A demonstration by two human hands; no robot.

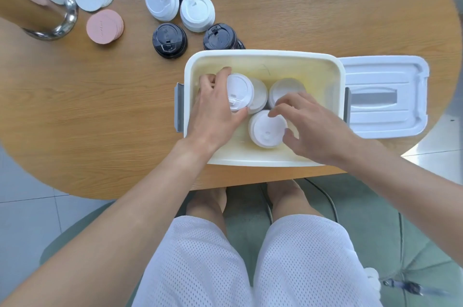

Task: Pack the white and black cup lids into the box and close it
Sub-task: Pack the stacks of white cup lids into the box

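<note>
White lids being set into an open box at the table's near edge.

At the far left corner of the table (100, 106) a steel cup (47, 13) is seen beside white and pink discs (104, 26). Black lids (169, 40) and white lids (197, 12) are stacked along the far edge. Inside the box (263, 56), a tilted lid stack (239, 92) is gripped by the left hand (218, 109); a second stack (266, 129) is touched by the right hand (313, 126), fingers loosely spread. The box cover (385, 96) is laid against the box's right side.
</note>
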